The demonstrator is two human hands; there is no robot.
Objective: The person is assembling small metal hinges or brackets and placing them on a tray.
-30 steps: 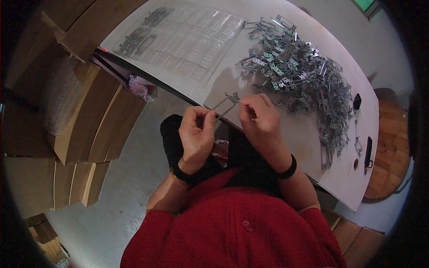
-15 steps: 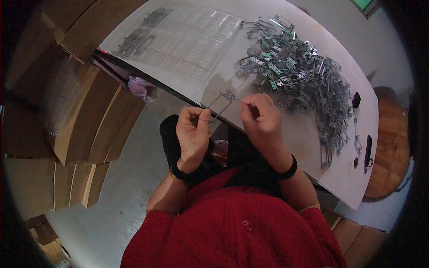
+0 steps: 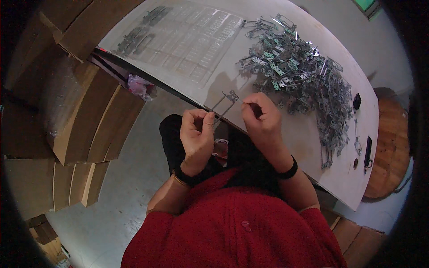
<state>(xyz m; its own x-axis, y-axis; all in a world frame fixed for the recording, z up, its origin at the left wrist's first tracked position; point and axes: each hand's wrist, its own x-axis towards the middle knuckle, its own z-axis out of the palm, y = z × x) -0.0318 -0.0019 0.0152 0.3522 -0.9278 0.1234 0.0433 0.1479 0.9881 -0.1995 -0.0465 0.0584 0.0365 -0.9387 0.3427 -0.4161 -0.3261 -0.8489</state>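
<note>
Pinching the lower end of a thin metal bracket (image 3: pixel 231 95), our left grip (image 3: pixel 197 136) has thumb and forefinger closed on its narrow side bars. Our right grip (image 3: pixel 263 119) hovers beside the bracket's far end with fingertips drawn together; we cannot tell whether it touches the metal or holds some small piece. The bracket is raised in front of us, tilted, over the near edge of the surface (image 3: pixel 297 143), with its wider, cut-out end pointing away from our body.

We judge it light enough for two fingers, and stiff, though its slim bars might bend if squeezed together hard. Smooth metal could slide or turn in a pinch, and thin edges may be sharp, so we would hold the bars flat near the closed end and steady the wider end from the side.

Beyond our right grip lies a big tangled pile of brackets (image 3: pixel 290 67), where we expect pieces to snag on one another. Farther to the left rests a clear plastic tray (image 3: pixel 192 49), with some dark metal parts (image 3: pixel 134 42) at its left side. Past the surface, we see cardboard boxes (image 3: pixel 73 125) stacked on the left.
</note>
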